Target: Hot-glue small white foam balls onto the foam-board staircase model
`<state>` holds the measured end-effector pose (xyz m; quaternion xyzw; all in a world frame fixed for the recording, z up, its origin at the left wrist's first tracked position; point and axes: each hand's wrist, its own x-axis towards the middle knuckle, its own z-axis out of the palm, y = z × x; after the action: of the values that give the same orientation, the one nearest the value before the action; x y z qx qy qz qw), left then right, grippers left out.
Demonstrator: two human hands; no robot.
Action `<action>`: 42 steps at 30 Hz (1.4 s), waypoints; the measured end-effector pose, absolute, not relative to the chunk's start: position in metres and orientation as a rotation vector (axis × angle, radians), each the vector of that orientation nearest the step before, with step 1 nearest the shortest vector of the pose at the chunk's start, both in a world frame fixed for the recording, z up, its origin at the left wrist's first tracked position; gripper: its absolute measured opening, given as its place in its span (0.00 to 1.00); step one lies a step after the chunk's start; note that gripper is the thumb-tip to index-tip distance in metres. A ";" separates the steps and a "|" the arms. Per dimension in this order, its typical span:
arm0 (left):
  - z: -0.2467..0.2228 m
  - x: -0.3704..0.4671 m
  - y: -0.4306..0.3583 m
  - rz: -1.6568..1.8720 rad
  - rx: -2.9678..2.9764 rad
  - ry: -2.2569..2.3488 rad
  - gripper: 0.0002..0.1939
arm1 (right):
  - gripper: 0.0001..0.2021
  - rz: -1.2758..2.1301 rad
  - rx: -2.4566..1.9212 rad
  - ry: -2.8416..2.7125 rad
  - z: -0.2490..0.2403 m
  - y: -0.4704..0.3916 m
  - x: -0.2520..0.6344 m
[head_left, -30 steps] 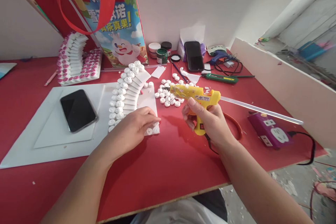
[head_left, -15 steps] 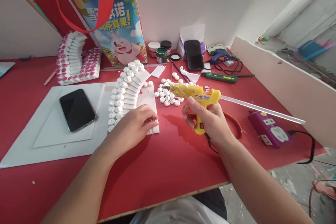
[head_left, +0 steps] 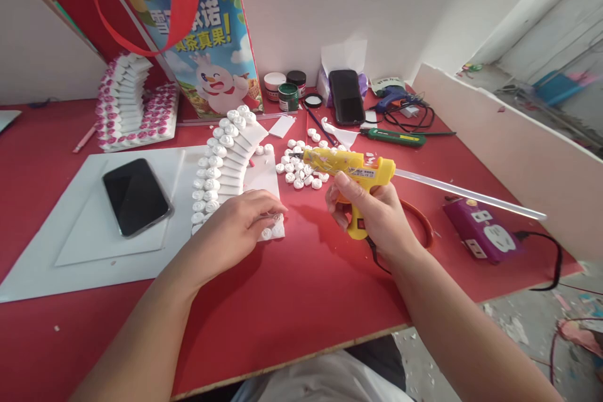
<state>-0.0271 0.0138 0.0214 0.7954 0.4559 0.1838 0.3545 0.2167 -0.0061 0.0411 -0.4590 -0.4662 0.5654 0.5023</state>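
My right hand (head_left: 365, 204) is wrapped round the grip of a yellow hot glue gun (head_left: 360, 166), whose nozzle points left and whose clear glue stick (head_left: 466, 193) juts out behind. My left hand (head_left: 240, 220) reaches over the front of a white board piece (head_left: 266, 177) with a curved, stepped form edged with white rosettes (head_left: 213, 173). Thumb and fingertips close on a small white rosette (head_left: 277, 218) at the front right corner. Part of the form lies hidden beneath this hand. Loose white rosettes (head_left: 298, 171) are heaped beyond the nozzle.
A black phone (head_left: 137, 196) lies on white sheets (head_left: 113, 251) at left. A pink-and-white rosette piece (head_left: 136, 107) and a printed bag (head_left: 207, 31) stand behind. Jars (head_left: 288, 97), a second phone (head_left: 347, 97), a green-handled tool (head_left: 396, 137) and a purple power strip (head_left: 485, 230) surround the work.
The left hand has shifted slightly at the corner, uncovering more of the rosettes there. The right hand holds the glue gun almost still. The view has moved a little.
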 end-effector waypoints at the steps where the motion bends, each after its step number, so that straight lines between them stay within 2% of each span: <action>1: 0.022 -0.027 0.014 0.476 2.046 1.195 0.11 | 0.23 1.370 -1.101 -1.122 0.041 -0.006 0.217; 42: 0.022 -0.024 0.012 0.396 2.177 1.125 0.15 | 0.23 1.372 -1.111 -1.122 0.039 -0.005 0.217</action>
<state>-0.0240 0.0118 0.0218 0.8298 0.4289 0.1509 0.3236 0.2174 -0.0049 0.0387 -0.4596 -0.4643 0.5675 0.5011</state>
